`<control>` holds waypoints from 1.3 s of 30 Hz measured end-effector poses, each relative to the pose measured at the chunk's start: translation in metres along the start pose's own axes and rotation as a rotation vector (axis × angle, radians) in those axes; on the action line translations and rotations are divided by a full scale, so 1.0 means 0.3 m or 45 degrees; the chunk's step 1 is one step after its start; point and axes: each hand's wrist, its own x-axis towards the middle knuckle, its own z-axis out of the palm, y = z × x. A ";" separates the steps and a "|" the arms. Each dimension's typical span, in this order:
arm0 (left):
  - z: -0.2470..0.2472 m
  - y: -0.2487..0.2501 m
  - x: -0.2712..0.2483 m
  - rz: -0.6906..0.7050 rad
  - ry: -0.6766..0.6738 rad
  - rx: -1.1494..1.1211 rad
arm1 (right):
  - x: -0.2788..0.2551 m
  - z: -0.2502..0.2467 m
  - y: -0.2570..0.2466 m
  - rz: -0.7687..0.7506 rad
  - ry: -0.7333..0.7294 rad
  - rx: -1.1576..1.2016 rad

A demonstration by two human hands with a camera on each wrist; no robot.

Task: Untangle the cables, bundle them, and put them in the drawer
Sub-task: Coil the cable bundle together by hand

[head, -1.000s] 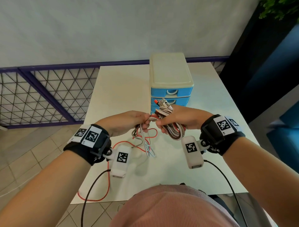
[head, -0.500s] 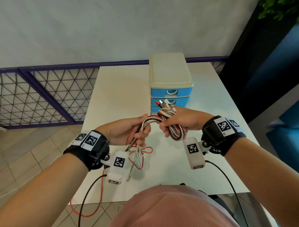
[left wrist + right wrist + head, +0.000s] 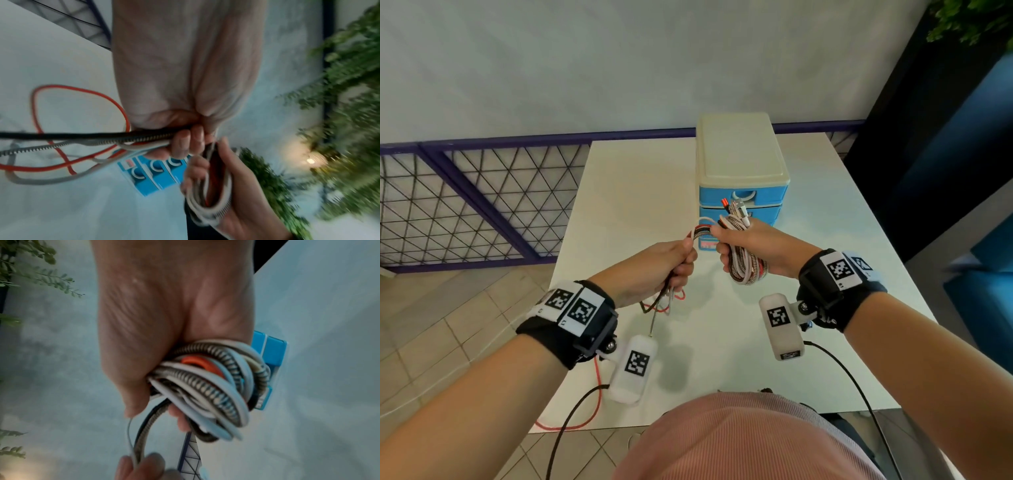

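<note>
The right hand (image 3: 753,251) grips the coiled bundle of cables (image 3: 744,267), fingers wrapped round the loops. The coil's long axis runs from 11 o'clock to 5 o'clock in the head view: the plug ends (image 3: 736,209) stick out above the fist toward 11 o'clock, and the looped end hangs below the fist toward 5 o'clock. In the right wrist view the bundle (image 3: 207,386) shows striped, white and orange strands packed together under the palm.

The left hand (image 3: 657,270) is closed round the loose strands (image 3: 700,234) that arch from the bundle toward 9 o'clock. Below this fist the cable tails (image 3: 661,305) hang toward 6 o'clock, and a red loop (image 3: 566,423) trails over the near edge of the tabletop (image 3: 640,192). Both hands are held above the tabletop, just beside each other. The blue drawer unit (image 3: 739,178) stands at 12 o'clock from the hands, drawers closed.
</note>
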 end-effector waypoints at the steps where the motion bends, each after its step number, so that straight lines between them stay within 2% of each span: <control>1: 0.019 0.005 -0.002 0.023 0.014 0.028 | 0.004 0.007 0.004 -0.001 0.034 0.043; 4: 0.077 0.020 -0.002 0.102 -0.007 0.133 | 0.017 0.033 0.019 -0.027 0.099 0.171; 8: 0.120 0.042 0.009 0.109 -0.006 0.306 | 0.011 0.061 0.024 0.012 -0.044 0.409; 10: 0.135 0.048 0.017 0.107 0.043 0.401 | -0.002 0.068 0.010 0.055 -0.130 0.530; 12: 0.146 0.051 0.025 0.118 0.127 0.520 | -0.003 0.070 0.003 0.066 -0.120 0.600; 16: 0.143 0.058 0.046 0.127 0.227 0.763 | 0.007 0.085 -0.002 0.041 0.029 0.566; 20: 0.145 0.072 0.068 0.090 0.314 1.127 | 0.019 0.098 0.001 0.031 -0.013 0.433; 26: 0.174 0.083 0.079 0.032 0.254 1.498 | 0.017 0.099 0.016 0.071 0.009 0.584; 30: 0.174 0.115 0.058 0.090 0.249 1.454 | 0.027 0.089 0.030 0.025 0.269 0.444; 34: 0.175 0.123 0.040 0.076 0.144 1.342 | 0.036 0.036 0.031 -0.033 0.441 0.353; 36: 0.175 0.119 0.036 0.011 0.048 1.221 | 0.038 0.014 0.025 -0.060 0.486 0.442; 39: 0.177 0.098 0.038 -0.078 -0.084 1.014 | 0.041 0.001 0.014 -0.102 0.527 0.731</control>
